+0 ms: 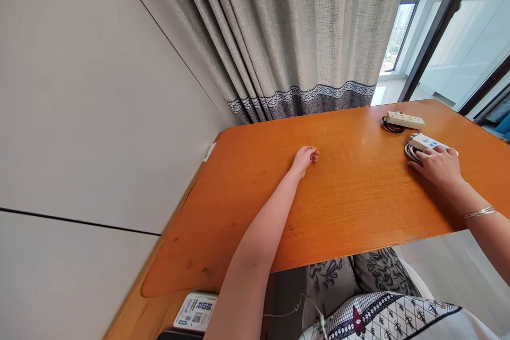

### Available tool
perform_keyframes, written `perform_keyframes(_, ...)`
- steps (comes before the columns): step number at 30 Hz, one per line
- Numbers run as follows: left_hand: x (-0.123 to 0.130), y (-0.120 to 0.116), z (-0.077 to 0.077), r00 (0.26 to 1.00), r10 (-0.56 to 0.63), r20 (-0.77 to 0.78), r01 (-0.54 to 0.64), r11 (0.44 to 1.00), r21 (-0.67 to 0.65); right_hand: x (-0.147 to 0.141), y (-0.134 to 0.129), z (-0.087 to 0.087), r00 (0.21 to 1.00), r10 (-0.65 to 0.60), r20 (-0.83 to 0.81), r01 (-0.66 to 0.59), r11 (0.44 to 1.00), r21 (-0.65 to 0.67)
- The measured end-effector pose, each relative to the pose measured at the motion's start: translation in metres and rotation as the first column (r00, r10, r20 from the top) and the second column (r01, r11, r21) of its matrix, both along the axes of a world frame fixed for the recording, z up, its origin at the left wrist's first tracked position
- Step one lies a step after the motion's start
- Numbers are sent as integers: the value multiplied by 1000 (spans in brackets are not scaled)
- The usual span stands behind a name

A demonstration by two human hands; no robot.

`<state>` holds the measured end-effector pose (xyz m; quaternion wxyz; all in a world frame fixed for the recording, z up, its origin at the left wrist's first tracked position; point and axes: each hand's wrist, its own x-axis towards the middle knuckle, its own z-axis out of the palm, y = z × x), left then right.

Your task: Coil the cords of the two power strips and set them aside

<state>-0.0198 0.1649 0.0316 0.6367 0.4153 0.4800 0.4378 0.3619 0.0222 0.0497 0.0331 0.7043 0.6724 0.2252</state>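
Observation:
My right hand [441, 166] lies over a white power strip [427, 142] at the right of the orange-brown table [239, 191]. Its fingers curl over the near side of the strip, and the thumb reaches along its coiled grey-white cord [411, 154]. Part of the strip is hidden under the hand. Just behind it sits a cream-coloured power strip [405, 119] with a black cord bundled at its left end. My left hand [306, 160] rests near the middle of the table, fingers curled in loosely, with nothing visible in them.
White panels [99, 95] rise along the table's left side, and a grey curtain [319, 26] hangs behind it. At the lower left is a white printed box [195, 311] beside a dark object. A thin white cable [292, 311] runs below the table's front edge.

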Motion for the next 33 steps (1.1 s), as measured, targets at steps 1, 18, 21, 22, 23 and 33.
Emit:
perform_keyframes(1,0,0,-1,1000,1,-2,-1,1000,1,-8,0,1,1000,8,-8,-8,999,41)
perform_keyframes(18,-10,6,-7,950,313,14,-311,939,146,-188,55,-4,744,474,-471,-585,803,-115)
perform_keyframes(21,-10,7,-8,949,316,7,-313,936,162,-170,61,-22,776,414,-476,-530,837,-137)
perform_keyframes(22,-9,7,-9,950,311,3,-307,937,167,-164,62,-25,790,386,-476,-512,843,-166)
perform_keyframes(23,-8,7,-9,952,305,-3,-300,938,173,-160,63,-28,803,363,-474,-498,845,-195)
perform_keyframes(33,-5,5,-13,969,230,-85,-208,955,211,-164,63,-30,841,331,-428,-456,860,-229)
